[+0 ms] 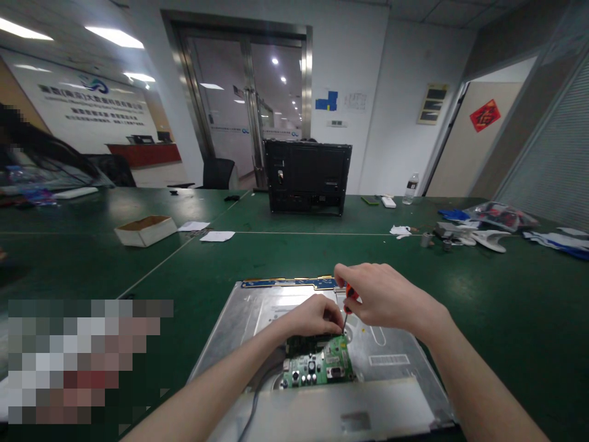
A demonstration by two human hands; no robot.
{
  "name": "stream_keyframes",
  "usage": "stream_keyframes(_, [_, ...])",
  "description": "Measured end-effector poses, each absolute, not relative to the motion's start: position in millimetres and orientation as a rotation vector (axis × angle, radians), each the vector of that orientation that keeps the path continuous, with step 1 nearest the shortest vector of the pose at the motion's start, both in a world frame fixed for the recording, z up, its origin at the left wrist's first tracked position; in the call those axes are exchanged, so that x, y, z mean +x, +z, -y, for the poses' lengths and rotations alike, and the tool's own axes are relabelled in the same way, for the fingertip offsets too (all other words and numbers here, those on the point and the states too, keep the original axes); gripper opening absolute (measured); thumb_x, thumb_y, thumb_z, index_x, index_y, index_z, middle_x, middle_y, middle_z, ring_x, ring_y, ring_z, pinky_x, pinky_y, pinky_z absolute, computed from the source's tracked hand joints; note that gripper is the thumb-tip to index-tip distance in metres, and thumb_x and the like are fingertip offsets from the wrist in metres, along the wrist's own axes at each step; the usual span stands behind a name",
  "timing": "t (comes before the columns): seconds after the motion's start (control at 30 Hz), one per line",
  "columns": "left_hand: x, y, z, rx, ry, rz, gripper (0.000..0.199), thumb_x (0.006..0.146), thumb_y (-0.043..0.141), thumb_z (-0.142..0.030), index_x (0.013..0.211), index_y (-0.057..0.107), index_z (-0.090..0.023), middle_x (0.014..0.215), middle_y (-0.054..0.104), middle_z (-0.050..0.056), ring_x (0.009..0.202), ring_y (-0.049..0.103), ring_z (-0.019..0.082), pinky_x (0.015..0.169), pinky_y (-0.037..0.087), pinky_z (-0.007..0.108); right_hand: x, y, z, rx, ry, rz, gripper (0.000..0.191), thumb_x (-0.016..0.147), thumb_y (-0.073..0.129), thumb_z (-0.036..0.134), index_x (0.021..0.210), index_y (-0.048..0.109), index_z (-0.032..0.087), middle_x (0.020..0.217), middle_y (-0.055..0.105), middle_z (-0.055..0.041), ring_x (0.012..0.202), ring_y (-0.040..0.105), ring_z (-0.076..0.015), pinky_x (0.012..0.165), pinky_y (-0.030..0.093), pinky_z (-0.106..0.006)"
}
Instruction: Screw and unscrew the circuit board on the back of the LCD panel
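Note:
A flat silver display panel (391, 344) lies back side up on the table before me, with a green circuit board (317, 362) on its middle. In my right hand (377, 294) is a screwdriver (350, 299) with an orange-red and black handle. Its shaft points down at the board's upper right corner. Beside the tip, my left hand (315, 316) has its fingers curled together at the board's upper edge; what they pinch, if anything, is hidden. A grey cable (254, 399) runs from the board's left side. Along the panel's far edge sits a narrow blue circuit strip (285, 283).
A black monitor housing (308, 178) stands further back on the green table (221, 255). An open carton (145, 232) and paper sheets (218, 236) lie left. Metal parts (453, 231), a plastic bag (504, 215) and a bottle (411, 188) are at the right.

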State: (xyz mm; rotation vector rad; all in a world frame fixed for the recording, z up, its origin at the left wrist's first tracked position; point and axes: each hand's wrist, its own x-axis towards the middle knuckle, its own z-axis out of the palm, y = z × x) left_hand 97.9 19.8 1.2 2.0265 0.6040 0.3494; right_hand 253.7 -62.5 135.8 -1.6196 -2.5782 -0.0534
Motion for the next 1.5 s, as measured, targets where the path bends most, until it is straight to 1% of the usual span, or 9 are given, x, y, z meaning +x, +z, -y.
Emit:
stream_keyframes(0.2, [98.1,2.9,-18.8,2.039,0.316,-0.64,0.009,0.065,0.065,-0.01,0.071,0.072,-0.014,0.065,0.065,-0.002,0.062,0.057,0.013,0.062,0.042,0.02,252.9,134.1,59.2,-1.704,-0.14,2.541,0.014,0.082,0.057,0.034,0.087,0.056,0.021,0.072,0.065,-0.0031,0.063,0.058,-0.0181,0.049,0.02,-0.028])
stream_keyframes(0.43, [97.6,-4.9,-22.3,2.017,0.336,-0.608,0.009,0.065,0.065,-0.009,0.071,0.071,-0.013,0.065,0.065,-0.002,0.062,0.057,0.013,0.062,0.042,0.02,252.2,135.6,64.9,-1.603,0.013,2.565,0.014,0.074,0.056,0.018,0.088,0.053,0.02,0.079,0.066,-0.0021,0.066,0.057,-0.0157,0.051,0.023,-0.027])
stream_keyframes(0.63, [97.6,-4.1,-21.8,2.017,0.345,-0.594,0.013,0.064,0.061,-0.005,0.068,0.07,-0.013,0.063,0.063,-0.002,0.06,0.056,0.012,0.059,0.041,0.019,251.3,132.3,58.9,-1.687,-0.135,2.528,0.013,0.082,0.055,0.033,0.083,0.057,0.021,0.07,0.064,-0.0029,0.059,0.056,-0.0166,0.049,0.019,-0.028])
stream_keyframes(0.9, [97.0,-3.6,-21.5,2.042,0.35,-0.626,0.011,0.065,0.064,-0.008,0.071,0.072,-0.015,0.065,0.064,-0.002,0.063,0.056,0.012,0.061,0.041,0.02,254.2,134.6,66.2,-1.554,0.026,2.567,0.016,0.073,0.058,0.018,0.087,0.054,0.02,0.079,0.067,-0.0022,0.065,0.058,-0.0159,0.05,0.023,-0.026])
stream_keyframes(1.0, [97.4,-4.9,-22.2,2.044,0.339,-0.61,0.012,0.065,0.063,-0.008,0.07,0.071,-0.014,0.064,0.064,-0.002,0.061,0.056,0.012,0.061,0.042,0.02,251.5,132.4,61.6,-1.67,-0.096,2.53,0.008,0.079,0.058,0.026,0.085,0.056,0.02,0.073,0.066,-0.0031,0.062,0.057,-0.0165,0.049,0.019,-0.027])
stream_keyframes(1.1, [97.6,-5.9,-22.9,2.048,0.33,-0.592,0.013,0.065,0.061,-0.008,0.07,0.071,-0.014,0.064,0.064,-0.002,0.061,0.057,0.012,0.061,0.042,0.019,253.9,130.4,57.5,-1.705,-0.112,2.51,0.015,0.081,0.058,0.035,0.082,0.058,0.021,0.072,0.065,-0.0034,0.063,0.057,-0.0173,0.05,0.021,-0.027])
stream_keyframes(1.33, [97.2,-0.8,-19.5,2.066,0.337,-0.643,0.014,0.065,0.062,-0.009,0.073,0.072,-0.014,0.065,0.065,-0.002,0.061,0.057,0.012,0.059,0.041,0.019,260.3,132.6,53.9,-1.579,0.045,2.555,0.015,0.075,0.057,0.017,0.09,0.056,0.021,0.081,0.067,-0.0018,0.071,0.059,-0.0162,0.054,0.027,-0.026])
stream_keyframes(1.43, [97.7,1.4,-17.4,2.081,0.344,-0.664,0.013,0.065,0.062,-0.01,0.072,0.072,-0.014,0.064,0.064,-0.002,0.06,0.056,0.012,0.058,0.04,0.019,256.5,134.7,51.5,-1.712,-0.092,2.525,0.009,0.082,0.056,0.028,0.086,0.058,0.021,0.077,0.066,-0.0034,0.068,0.059,-0.0182,0.052,0.025,-0.027])
stream_keyframes(1.5, [97.9,1.8,-16.8,2.078,0.354,-0.666,0.013,0.065,0.062,-0.009,0.072,0.072,-0.014,0.064,0.064,-0.001,0.06,0.055,0.012,0.058,0.04,0.019,256.2,135.6,51.1,-1.779,-0.138,2.511,0.016,0.085,0.054,0.036,0.084,0.06,0.021,0.076,0.066,-0.0044,0.068,0.06,-0.0193,0.052,0.025,-0.028])
